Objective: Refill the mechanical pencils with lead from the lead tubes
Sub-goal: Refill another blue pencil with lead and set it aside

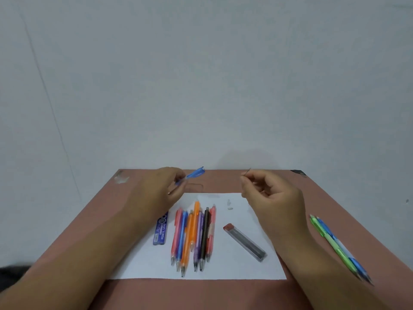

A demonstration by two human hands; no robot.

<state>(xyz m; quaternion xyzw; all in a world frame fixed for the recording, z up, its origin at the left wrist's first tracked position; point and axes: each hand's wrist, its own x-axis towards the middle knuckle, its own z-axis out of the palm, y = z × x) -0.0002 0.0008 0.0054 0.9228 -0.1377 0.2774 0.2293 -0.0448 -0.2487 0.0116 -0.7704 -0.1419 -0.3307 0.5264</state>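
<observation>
My left hand (156,191) grips a blue mechanical pencil (194,173) above the table's far side, its open back end pointing up and right. My right hand (270,198) pinches a thin grey lead (248,171) between fingertips, a short gap to the right of the pencil. On the white paper (234,267) lies a bunch of several coloured mechanical pencils (194,236), tips toward me. A clear lead tube with a red cap (245,242) lies to their right, and a blue lead box (161,231) to their left, partly under my left arm.
The table (201,294) is reddish-brown and stands against a pale wall. Green and blue pencils (335,245) lie near its right edge. Two small white pieces (229,204), perhaps an eraser and cap, rest on the paper's far part.
</observation>
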